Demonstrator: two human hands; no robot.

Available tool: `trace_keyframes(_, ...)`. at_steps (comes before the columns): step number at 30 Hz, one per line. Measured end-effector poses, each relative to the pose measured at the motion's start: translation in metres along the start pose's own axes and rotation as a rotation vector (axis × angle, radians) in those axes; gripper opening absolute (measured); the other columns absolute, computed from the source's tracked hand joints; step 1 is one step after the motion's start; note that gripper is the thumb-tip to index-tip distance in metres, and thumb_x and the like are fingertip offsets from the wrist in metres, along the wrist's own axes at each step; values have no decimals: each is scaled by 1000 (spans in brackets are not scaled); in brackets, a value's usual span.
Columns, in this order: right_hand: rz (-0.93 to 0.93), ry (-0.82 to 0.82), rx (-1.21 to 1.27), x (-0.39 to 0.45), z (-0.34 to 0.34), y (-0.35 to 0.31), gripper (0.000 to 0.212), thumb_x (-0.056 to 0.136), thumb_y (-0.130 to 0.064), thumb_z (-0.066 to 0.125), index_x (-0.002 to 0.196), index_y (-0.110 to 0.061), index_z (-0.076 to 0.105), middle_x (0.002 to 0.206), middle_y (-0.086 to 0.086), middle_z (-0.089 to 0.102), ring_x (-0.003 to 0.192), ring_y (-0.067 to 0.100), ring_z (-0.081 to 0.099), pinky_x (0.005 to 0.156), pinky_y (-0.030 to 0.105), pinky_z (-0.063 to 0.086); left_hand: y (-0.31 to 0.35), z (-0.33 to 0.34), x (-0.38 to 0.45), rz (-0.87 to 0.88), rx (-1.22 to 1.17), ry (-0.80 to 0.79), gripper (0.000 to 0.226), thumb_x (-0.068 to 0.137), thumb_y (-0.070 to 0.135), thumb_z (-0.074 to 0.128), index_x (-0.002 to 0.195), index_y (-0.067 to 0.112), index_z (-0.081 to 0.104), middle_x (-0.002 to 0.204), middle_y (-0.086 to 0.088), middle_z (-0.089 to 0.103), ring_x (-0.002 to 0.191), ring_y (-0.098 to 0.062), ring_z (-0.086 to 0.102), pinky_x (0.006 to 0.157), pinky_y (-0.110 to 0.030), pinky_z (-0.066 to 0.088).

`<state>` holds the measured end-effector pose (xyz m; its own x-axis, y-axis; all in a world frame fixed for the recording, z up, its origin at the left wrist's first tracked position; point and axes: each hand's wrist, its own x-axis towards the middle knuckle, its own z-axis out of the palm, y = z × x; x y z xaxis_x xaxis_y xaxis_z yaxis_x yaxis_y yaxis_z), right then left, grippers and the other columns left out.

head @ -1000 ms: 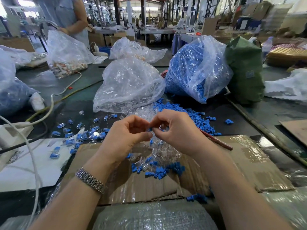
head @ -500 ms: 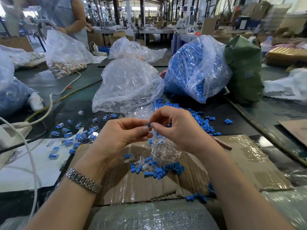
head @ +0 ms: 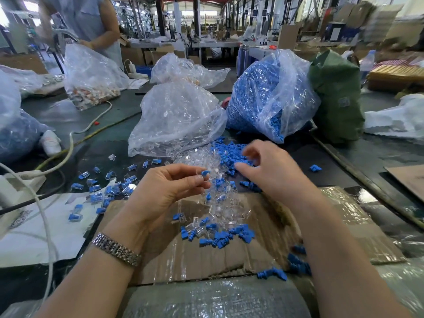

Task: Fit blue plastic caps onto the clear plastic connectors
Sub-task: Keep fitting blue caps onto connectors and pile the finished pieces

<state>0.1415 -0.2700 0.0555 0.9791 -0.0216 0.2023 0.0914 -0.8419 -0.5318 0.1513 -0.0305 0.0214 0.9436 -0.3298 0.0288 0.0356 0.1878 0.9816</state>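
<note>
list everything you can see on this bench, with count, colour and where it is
capped connector: one, clear with blue cap, pinched in left-hand fingers
loose blue caps: many, blue, spilled at centre, in front of the blue-filled bag
loose clear connectors: many, clear, heap at centre
finished pieces: many, clear and blue, scattered at left
clear bag: one, clear, centre back
bag of blue caps: one, clear, blue-filled, right of it
green bag: one, green, far right
cardboard sheet: one, brown, under the heap
white cable: one, white, left
wristwatch: one, silver, left wrist
left hand: holds the capped connector
right hand: blurred, over the blue caps
</note>
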Motion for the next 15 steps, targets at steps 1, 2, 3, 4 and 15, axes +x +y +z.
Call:
trace_keyframes(1, 159, -26, -191, 1, -4, 8, 51, 89, -54, 68, 122, -17, 56, 124, 4, 57, 116, 23, 54, 95, 40, 48, -1, 0, 0, 2, -1, 13, 22, 80, 9, 80, 102, 8, 79, 108, -21, 75, 104, -34, 73, 84, -29, 60)
trace_keyframes(2, 303, -88, -323, 0, -7, 14, 60, 86, -61, 68, 120, -13, 54, 128, 11, 53, 121, 31, 50, 99, 47, 46, -1, 0, 1, 3, -7, 25, 22, 80, 9, 80, 102, 8, 79, 109, -21, 75, 103, -34, 74, 82, -29, 60)
trace_keyframes(3, 397, -165, -392, 0, -8, 18, 63, 82, -64, 70, 109, -10, 56, 127, 15, 53, 121, 35, 50, 99, 50, 46, -1, 0, 1, 3, -15, 38, 22, 79, 9, 81, 101, 8, 79, 109, -21, 75, 103, -34, 74, 81, -29, 60)
trace_keyframes(4, 437, -232, -409, 0, -8, 20, 59, 80, -65, 72, 93, -10, 55, 121, 16, 56, 116, 37, 53, 96, 49, 48, 0, -1, 2, 6, -23, 49, 22, 78, 9, 80, 100, 9, 79, 109, -21, 75, 102, -34, 74, 80, -29, 60)
trace_keyframes(15, 345, -157, -11, 5, -9, 18, 32, 95, -23, 59, 69, -8, 50, 66, 8, 48, 58, 23, 45, 54, 31, 37, 6, 2, 1, -18, -130, 148, 21, 74, 6, 75, 94, 5, 78, 108, -21, 75, 95, -32, 76, 69, -27, 62)
